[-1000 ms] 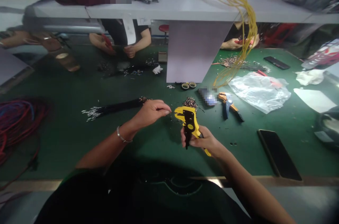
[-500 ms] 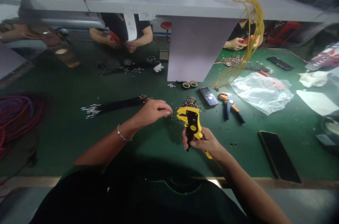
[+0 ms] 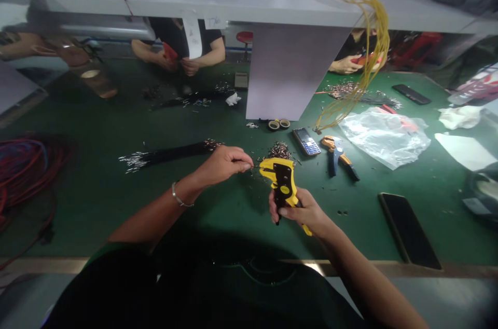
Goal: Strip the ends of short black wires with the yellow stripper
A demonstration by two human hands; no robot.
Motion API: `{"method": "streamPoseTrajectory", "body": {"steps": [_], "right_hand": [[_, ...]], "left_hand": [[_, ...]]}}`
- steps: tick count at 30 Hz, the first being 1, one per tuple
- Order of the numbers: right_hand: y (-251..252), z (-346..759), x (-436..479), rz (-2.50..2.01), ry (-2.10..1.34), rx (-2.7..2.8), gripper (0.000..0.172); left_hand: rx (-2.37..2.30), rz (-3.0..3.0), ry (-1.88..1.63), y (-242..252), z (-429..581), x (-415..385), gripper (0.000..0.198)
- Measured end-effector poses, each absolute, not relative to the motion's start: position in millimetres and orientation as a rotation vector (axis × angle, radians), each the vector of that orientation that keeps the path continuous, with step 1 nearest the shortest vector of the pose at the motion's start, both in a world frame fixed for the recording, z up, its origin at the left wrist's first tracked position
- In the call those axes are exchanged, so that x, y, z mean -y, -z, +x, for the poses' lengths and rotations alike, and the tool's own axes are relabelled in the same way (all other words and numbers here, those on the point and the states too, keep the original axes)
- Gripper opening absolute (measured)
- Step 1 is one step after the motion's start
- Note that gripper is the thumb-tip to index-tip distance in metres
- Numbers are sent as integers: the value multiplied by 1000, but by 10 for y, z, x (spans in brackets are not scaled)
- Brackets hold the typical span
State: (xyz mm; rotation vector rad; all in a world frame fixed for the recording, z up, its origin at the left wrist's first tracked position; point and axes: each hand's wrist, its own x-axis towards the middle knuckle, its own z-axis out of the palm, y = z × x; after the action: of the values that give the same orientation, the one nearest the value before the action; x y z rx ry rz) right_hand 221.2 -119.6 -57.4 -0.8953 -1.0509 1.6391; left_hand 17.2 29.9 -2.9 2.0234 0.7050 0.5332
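Note:
My right hand [image 3: 298,207] is wrapped round the handles of a yellow and black wire stripper [image 3: 286,179], whose jaws point left. My left hand [image 3: 229,163] is closed in a pinch on a thin dark wire [image 3: 256,166]. A short length of this wire shows between my fingertips and the stripper's jaws; its tip is too small to make out there. Just behind the stripper lies a heap of short cut wire ends [image 3: 280,151]. To the left, a bundle of black wires [image 3: 171,152] with bare, shiny ends lies on the green table [image 3: 187,235].
Right of the heap lie a keypad phone [image 3: 307,141], blue and orange pliers [image 3: 338,156], a clear plastic bag [image 3: 389,137] and a smartphone [image 3: 408,230]. Red cables [image 3: 31,178] are coiled at left. Yellow wires [image 3: 379,43] hang from the shelf [image 3: 264,4]. Co-workers' hands [image 3: 190,65] show beyond.
The thin wire now shows reaching from my left fingertips to the stripper's jaws. The stripper has shifted very slightly, and my left hand stays in place.

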Motion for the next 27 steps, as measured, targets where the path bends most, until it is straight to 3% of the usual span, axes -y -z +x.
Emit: {"method": "streamPoseTrajectory", "body": {"steps": [27], "right_hand": [[610, 2145, 1278, -990, -1543, 1083, 23]], "left_hand": [[-686, 2065, -538, 79, 162, -332, 13]]}}
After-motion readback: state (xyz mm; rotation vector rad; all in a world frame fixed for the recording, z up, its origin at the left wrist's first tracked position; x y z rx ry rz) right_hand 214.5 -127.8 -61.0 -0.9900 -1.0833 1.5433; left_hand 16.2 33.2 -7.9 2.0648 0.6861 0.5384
